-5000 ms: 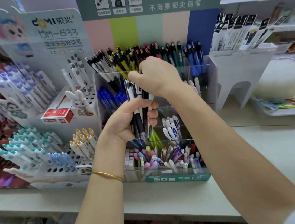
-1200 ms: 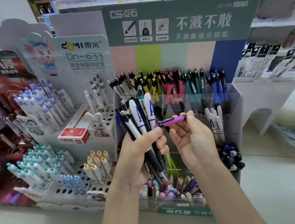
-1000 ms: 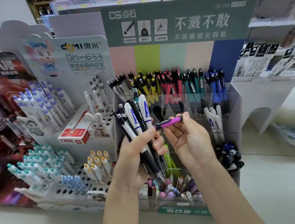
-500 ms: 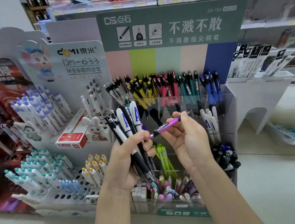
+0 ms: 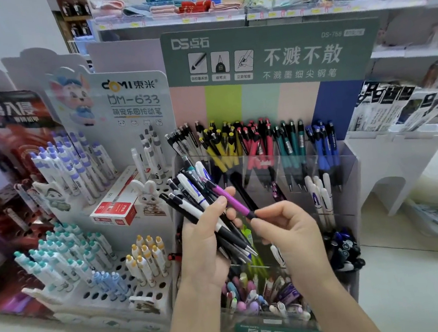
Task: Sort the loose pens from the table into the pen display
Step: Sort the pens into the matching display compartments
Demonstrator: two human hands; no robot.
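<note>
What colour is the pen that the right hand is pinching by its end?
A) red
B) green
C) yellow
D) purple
D: the right hand pinches the dark end of a purple pen, while the left hand grips a bundle of black and white pens.

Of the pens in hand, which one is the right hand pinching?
The purple pen: the right hand pinches its dark lower end. It is the only purple one; the other black and white pens sit bundled in the left hand.
</note>
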